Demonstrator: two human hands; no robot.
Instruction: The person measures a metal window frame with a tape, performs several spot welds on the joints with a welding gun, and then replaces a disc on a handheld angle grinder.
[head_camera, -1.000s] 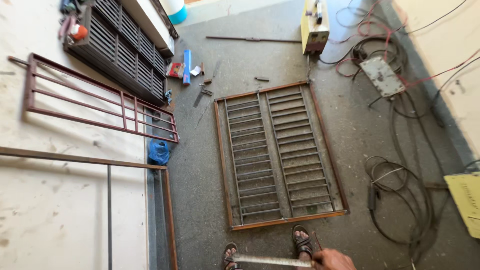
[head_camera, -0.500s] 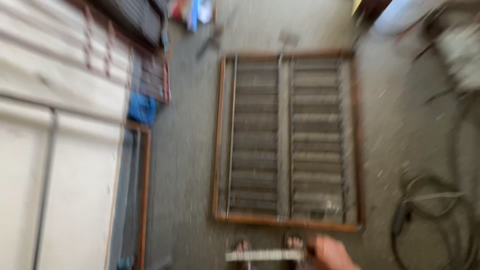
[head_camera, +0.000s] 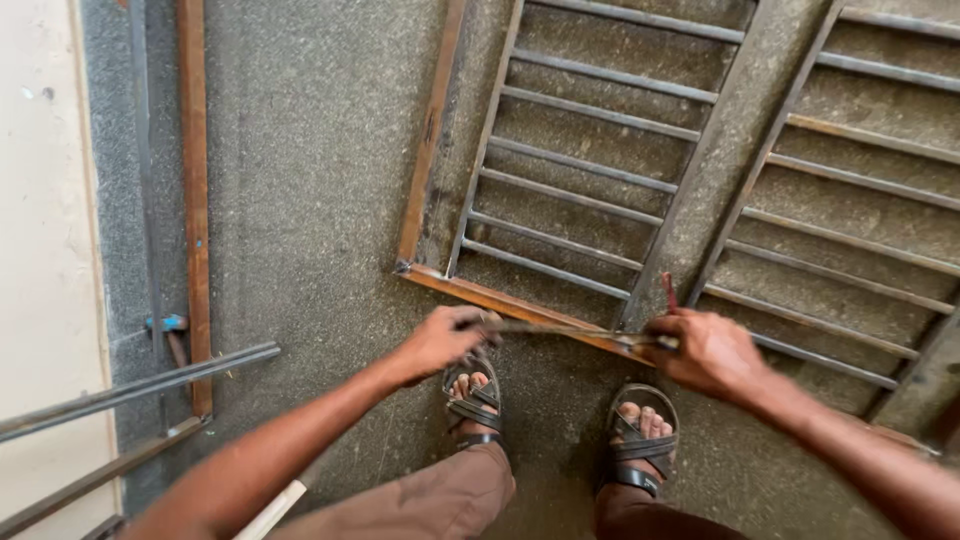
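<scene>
Your left hand (head_camera: 440, 340) is closed around one end of a thin metal strip (head_camera: 560, 330). Your right hand (head_camera: 705, 352) grips the other end, with a slim red stick, a pencil or marker by the look of it (head_camera: 668, 292), poking up between the fingers. Both hands are shut on the strip, low in the middle of the frame.

The strip lies along the near rail of the metal grille frame (head_camera: 430, 160), just above your sandalled feet (head_camera: 472, 395). Whether it touches the rail or hovers over it cannot be told from here. The frame lies flat on the concrete floor (head_camera: 310, 200) and fills the upper right of the frame, its grey cross slats running between rusty brown edges.

Step in hand, as a judgement: you are laying the strip against the bottom rail, to size or align it, with the marking stick ready.

Next move calls for: keep the strip flush with the rail's edge, hold the left end steady near the corner (head_camera: 403, 268), and free the right fingers enough to use the stick without letting the strip drift.

At far left, loose bars (head_camera: 140, 385) lean across a second brown frame edge (head_camera: 192, 200).
</scene>
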